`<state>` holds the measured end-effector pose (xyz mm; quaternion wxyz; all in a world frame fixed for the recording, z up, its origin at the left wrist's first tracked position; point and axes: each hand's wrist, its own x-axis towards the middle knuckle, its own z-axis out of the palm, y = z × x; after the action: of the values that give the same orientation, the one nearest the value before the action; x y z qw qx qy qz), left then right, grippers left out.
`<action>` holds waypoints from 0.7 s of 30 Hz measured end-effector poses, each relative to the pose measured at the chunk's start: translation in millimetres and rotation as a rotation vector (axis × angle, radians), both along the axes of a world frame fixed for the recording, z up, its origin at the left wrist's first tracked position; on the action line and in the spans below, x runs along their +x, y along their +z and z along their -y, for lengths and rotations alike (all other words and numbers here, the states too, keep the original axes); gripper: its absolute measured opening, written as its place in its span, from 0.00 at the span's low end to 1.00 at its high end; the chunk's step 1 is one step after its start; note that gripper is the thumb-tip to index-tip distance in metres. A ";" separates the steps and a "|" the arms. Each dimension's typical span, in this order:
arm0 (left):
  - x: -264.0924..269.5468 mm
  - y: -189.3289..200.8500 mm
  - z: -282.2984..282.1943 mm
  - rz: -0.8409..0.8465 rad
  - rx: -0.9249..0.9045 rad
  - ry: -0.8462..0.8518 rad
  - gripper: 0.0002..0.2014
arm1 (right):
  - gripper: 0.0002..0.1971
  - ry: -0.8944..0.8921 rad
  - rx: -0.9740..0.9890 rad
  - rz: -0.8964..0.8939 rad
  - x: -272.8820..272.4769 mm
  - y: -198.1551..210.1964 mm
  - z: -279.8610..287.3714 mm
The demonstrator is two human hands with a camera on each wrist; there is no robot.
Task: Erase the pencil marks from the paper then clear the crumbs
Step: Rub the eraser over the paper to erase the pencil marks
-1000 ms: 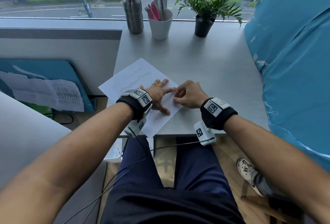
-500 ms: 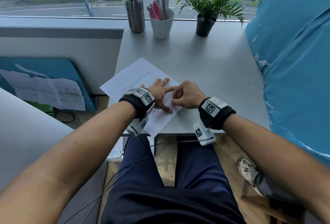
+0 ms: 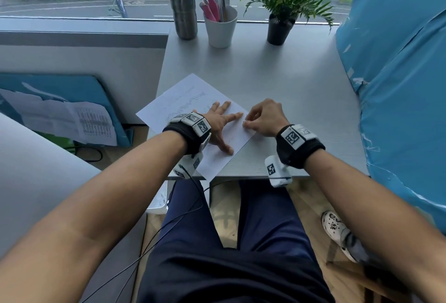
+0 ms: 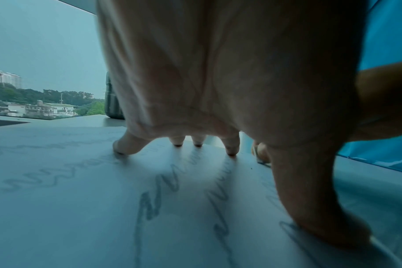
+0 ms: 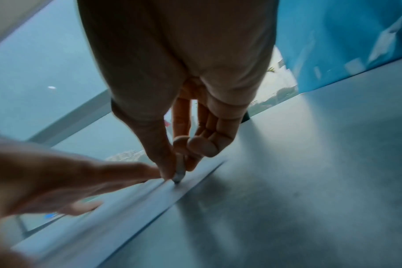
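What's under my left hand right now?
The left hand rests spread on the paper, which lies on the desk. Wavy pencil marks show around the fingers; any marks beneath the palm are covered.

Soft, cool daylight comes through the window [image 3: 72,1] along the top of the head view, leaving the tabletop [image 3: 277,80] evenly lit without glare. That view is sharp at its centre, while its lower corners stretch the forearms wide. In the left wrist view the palm casts a soft shadow down the paper [image 4: 80,208], and the lower right is dark and out of focus. The right wrist view is smeared by motion blur, heaviest at lower left, with a blue cast.
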<state>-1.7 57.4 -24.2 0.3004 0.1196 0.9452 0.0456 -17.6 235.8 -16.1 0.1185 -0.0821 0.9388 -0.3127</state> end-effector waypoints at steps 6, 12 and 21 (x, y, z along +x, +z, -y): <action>0.4 4.4 -0.4 0.016 -0.026 -0.021 0.65 | 0.06 -0.046 -0.021 -0.004 -3.3 -1.0 0.0; 0.0 2.8 -0.9 0.010 -0.021 -0.015 0.65 | 0.06 0.102 0.011 0.016 10.6 0.2 12.9; 2.3 10.4 -3.8 0.002 -0.012 -0.003 0.64 | 0.04 0.101 -0.001 0.028 6.9 2.8 12.7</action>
<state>0.5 61.2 -13.8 0.3022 0.1190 0.9450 0.0396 -10.7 223.1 -13.3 0.1472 -0.1253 0.9316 -0.3077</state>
